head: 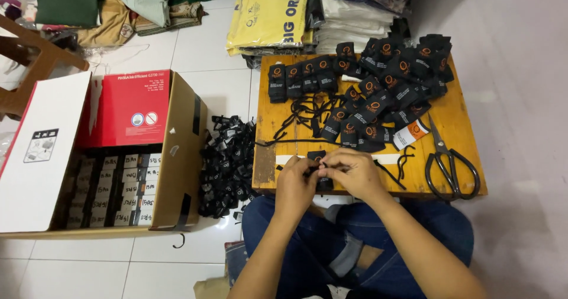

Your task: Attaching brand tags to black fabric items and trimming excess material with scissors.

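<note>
My left hand point(296, 183) and my right hand point(354, 172) meet at the near edge of a low wooden board point(461, 127). Together they pinch a small black tag point(316, 156) and a thin black cord. Most of the tag is hidden behind my fingers. Black cords point(299, 118) lie loose on the board beyond my hands. Farther back and to the right, a heap of black tags with orange marks point(384, 80) covers the board. A row of stacked tags point(296, 77) stands at the back left.
Black scissors point(449, 163) lie on the board's right side. A pile of black tags point(228, 163) sits on the tiled floor left of the board. An open cardboard box point(180, 151) holds rows of small packs. Folded fabric and a yellow bag point(269, 15) lie behind.
</note>
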